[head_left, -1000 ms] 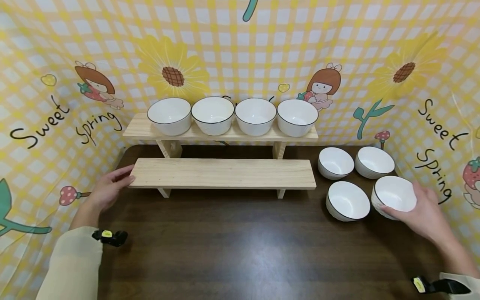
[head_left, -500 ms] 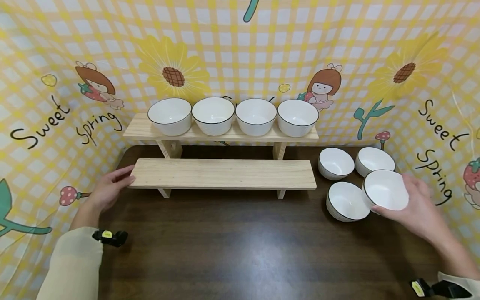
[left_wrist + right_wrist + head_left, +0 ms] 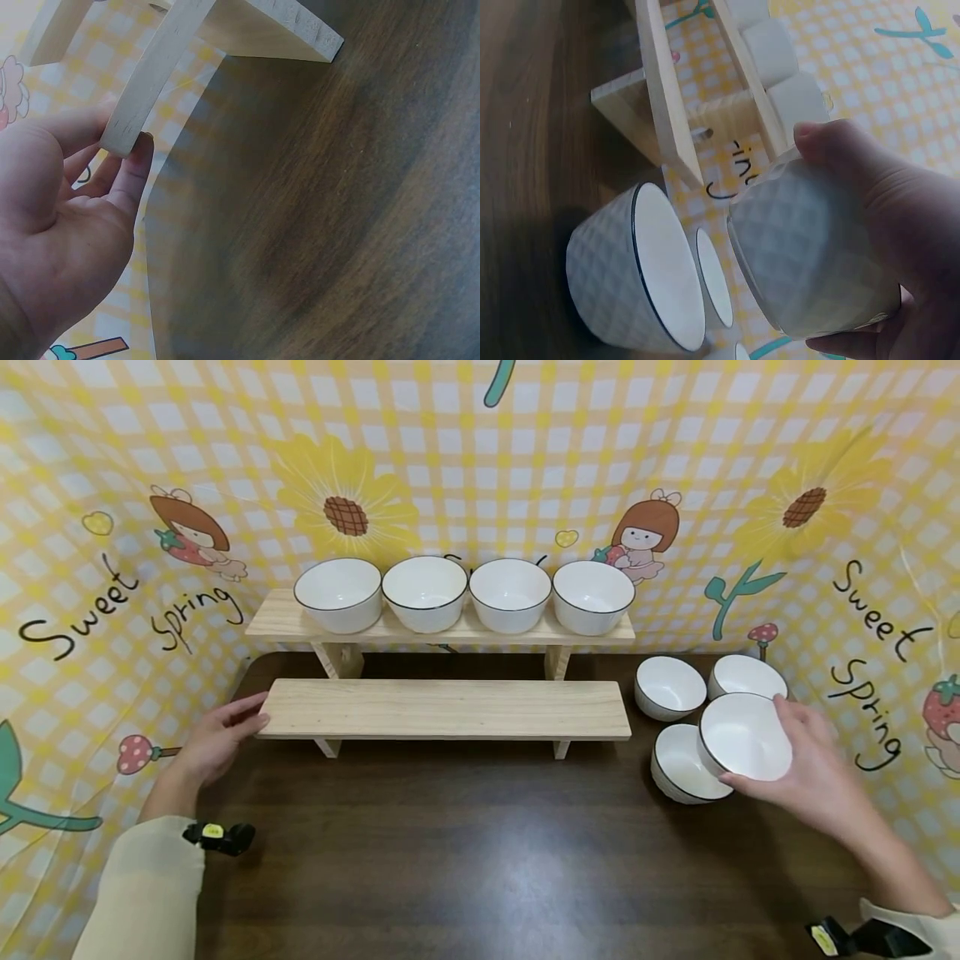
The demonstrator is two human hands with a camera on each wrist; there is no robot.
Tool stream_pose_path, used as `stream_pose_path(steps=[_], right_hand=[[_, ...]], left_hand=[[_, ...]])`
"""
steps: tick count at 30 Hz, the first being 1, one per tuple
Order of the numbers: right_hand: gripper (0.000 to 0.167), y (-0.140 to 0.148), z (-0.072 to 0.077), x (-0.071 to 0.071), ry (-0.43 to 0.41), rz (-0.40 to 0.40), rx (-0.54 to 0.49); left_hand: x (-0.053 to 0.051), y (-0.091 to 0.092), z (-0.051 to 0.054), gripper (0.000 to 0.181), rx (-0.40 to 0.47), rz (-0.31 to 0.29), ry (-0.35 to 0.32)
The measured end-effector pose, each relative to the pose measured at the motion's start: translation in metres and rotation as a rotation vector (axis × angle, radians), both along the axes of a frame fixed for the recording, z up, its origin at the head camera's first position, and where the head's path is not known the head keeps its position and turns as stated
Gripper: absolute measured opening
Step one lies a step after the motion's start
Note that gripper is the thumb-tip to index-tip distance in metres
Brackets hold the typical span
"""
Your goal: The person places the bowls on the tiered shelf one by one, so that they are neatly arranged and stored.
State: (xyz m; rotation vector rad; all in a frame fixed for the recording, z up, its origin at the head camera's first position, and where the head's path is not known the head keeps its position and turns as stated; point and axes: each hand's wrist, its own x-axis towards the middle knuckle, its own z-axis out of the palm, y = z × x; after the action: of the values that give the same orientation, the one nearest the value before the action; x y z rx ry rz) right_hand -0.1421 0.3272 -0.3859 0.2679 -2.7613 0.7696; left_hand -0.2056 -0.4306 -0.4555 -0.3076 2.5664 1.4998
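My right hand [image 3: 817,768] grips a white bowl [image 3: 746,739] with a thin dark rim, raised above the table and partly covering another white bowl [image 3: 678,768]. In the right wrist view, thumb and fingers go round the held bowl's [image 3: 810,247] quilted outer wall, and a standing bowl [image 3: 604,277] shows beside it. At the left, my left hand [image 3: 217,739] holds the end of the lower board of a two-tier wooden shelf [image 3: 450,708]. The left wrist view has thumb and fingers on both faces of the board's end [image 3: 124,139].
A row of several white bowls [image 3: 427,595] stands on the upper tier. Two more bowls, one front-left [image 3: 670,687] and one behind right [image 3: 746,675], stand on the dark wooden table [image 3: 450,860]. Yellow checked cloth [image 3: 480,460] encloses the back and sides.
My right hand has lifted the bowl off the table and carried it left, over the neighbouring bowl. The left hand keeps its place on the shelf's end.
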Motion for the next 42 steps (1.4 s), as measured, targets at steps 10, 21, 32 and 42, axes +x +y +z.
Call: stream_pose_path(steps=[10,21,32,42], right_hand=[[0.127,-0.022,0.006,-0.003,-0.064,0.035,0.019],[0.129,-0.043,0.011,-0.008,-0.104,0.096,0.024],[0.126,-0.072,0.010,-0.015,-0.066,0.200,0.041],[0.124,-0.098,0.008,-0.022,-0.104,0.257,0.047]], left_hand=[[0.002,0.001,0.001,0.075,-0.022,0.000,0.006],[0.003,0.001,0.003,0.075,-0.018,-0.012,0.025],[0.003,0.001,0.003,0.074,-0.019,-0.015,0.027],[0.001,0.002,0.005,0.075,0.006,-0.002,-0.001]])
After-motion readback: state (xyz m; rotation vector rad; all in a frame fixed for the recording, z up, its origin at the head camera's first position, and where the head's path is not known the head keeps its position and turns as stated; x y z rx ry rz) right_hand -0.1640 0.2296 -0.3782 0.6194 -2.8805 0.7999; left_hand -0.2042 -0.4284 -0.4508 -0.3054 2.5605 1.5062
